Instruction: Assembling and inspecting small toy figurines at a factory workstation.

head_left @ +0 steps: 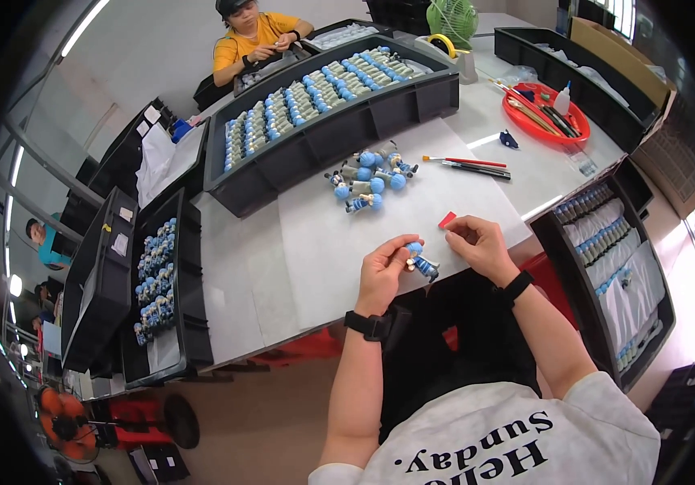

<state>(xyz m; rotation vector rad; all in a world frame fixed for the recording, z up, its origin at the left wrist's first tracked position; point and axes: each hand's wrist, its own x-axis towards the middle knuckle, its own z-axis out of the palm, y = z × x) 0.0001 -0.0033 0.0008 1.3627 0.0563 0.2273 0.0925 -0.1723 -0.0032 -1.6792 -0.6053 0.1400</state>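
Note:
My left hand (pixel 383 272) is closed round a small figurine (pixel 423 263) with a pale blue head and blue-striped clothes, its legs pointing right. To its right, my right hand (pixel 483 245) is pinched, with a small flat red piece (pixel 446 219) at its thumb and fingertips. Both hands are over a white sheet (pixel 315 259) at the table's near edge. Beyond them, a loose pile of similar figurines (pixel 366 179) lies on the sheet. Right of the pile rest a few thin brushes (pixel 477 167), one with a red handle.
A large dark crate (pixel 331 121) with rows of figurines stands behind the pile. More crates flank me, at left (pixel 190 299) and right (pixel 598 323). A red tray (pixel 578 137) holds tools and a white bottle (pixel 561 99). A co-worker (pixel 257 40) in yellow sits across the table.

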